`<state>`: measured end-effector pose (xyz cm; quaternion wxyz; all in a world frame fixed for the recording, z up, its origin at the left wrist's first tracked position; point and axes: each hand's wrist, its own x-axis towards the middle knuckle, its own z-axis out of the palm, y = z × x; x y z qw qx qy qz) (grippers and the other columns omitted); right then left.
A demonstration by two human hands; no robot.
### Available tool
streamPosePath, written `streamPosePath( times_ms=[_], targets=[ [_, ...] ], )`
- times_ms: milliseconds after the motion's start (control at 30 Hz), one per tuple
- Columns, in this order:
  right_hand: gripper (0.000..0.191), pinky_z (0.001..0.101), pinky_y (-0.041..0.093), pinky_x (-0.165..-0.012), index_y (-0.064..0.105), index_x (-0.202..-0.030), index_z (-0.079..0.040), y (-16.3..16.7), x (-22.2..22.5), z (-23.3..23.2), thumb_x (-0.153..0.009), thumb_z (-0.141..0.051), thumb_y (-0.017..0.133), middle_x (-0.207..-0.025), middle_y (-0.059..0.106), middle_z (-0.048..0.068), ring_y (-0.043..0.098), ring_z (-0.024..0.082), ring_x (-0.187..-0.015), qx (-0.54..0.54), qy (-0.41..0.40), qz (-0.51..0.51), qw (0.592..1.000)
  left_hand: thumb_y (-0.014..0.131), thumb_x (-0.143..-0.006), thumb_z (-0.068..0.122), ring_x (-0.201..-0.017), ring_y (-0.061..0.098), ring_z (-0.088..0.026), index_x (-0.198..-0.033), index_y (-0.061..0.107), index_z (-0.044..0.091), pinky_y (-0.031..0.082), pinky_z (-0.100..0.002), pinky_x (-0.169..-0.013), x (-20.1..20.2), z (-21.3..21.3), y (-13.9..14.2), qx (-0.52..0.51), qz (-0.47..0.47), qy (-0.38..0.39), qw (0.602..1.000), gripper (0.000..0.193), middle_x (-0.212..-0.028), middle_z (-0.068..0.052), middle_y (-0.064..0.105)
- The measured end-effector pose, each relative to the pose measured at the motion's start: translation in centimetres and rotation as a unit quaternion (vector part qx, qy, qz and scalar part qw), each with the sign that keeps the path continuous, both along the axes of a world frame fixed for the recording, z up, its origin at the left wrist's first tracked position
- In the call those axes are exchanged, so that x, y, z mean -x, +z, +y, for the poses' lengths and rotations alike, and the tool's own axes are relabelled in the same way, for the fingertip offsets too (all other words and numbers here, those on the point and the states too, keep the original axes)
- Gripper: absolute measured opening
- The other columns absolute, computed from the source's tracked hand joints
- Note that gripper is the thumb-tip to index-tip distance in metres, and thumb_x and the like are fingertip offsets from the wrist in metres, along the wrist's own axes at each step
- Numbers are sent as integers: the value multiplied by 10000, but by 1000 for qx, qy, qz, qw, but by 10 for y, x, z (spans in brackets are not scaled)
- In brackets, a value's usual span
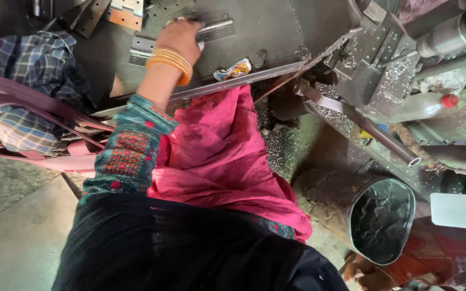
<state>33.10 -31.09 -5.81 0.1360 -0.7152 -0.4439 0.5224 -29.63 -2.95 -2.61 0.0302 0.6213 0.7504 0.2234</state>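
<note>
Head view, bottom of frame first: black cloth, then a pink garment [217, 156] at centre. Up the patterned sleeve [130, 151], past yellow bangles [172, 62], one hand [179, 36] sits upper centre, fingers curled tight around a metal hinge piece [214, 29] lying on the dark steel counter [276, 27]. I judge it stiff, fairly heavy, sharp-edged, maybe oily; grip the flat leaf. Which hand it is, I cannot tell; no other shows. More hinges [122, 13] lie upper left.
</note>
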Motion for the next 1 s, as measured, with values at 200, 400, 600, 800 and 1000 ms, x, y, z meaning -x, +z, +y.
streamPosePath(
  times_ms=[200, 400, 600, 800, 1000],
  targets=[
    [188, 322, 531, -730, 682, -1120, -36, 27, 5, 31, -1017, -173, 606, -949, 709, 89, 681, 197, -825, -16, 49, -14, 999, 704, -878, 208, -1236, 590, -354, -1342, 647, 194, 416, -603, -1018, 51, -58, 23, 175, 87, 46, 980, 467, -1265, -135, 674],
    [158, 335, 535, -742, 686, -1089, -33, 61, 48, 72, -994, -131, 606, -933, 715, 96, 694, 212, -823, -123, 134, -22, 983, 592, -1104, 339, -1080, 695, -373, -1121, 745, 115, 521, -532, -910, 29, -62, -1, 109, 133, 135, 976, 272, -1170, -159, 723],
    [147, 414, 476, -709, 734, -1070, 2, 157, 68, 201, -1036, -135, 776, -924, 686, 178, 626, 327, -765, -631, 163, -398, 645, 623, -930, 206, -1158, 634, -381, -1193, 715, 192, 485, -577, -996, 30, -11, 26, 106, 106, 125, 981, 278, -1202, -136, 674],
    [158, 438, 554, -819, 745, -1169, -28, 154, 92, 256, -1031, -39, 670, -951, 724, 226, 714, 346, -847, -540, 156, -311, 766, 737, -811, 417, -1318, 484, -461, -1349, 588, 186, 378, -602, -1101, 12, 3, 58, 138, 176, 241, 944, 604, -1450, -190, 477],
    [288, 345, 586, -954, 718, -1206, 77, 122, 89, 248, -1096, 149, 462, -1033, 752, 188, 761, 258, -1005, -556, 112, -109, 817, 725, -947, 586, -1288, 533, -459, -1393, 541, 86, 484, -572, -1030, 59, -23, 68, 43, 50, 296, 953, 694, -1564, -271, 390]
  ],
)
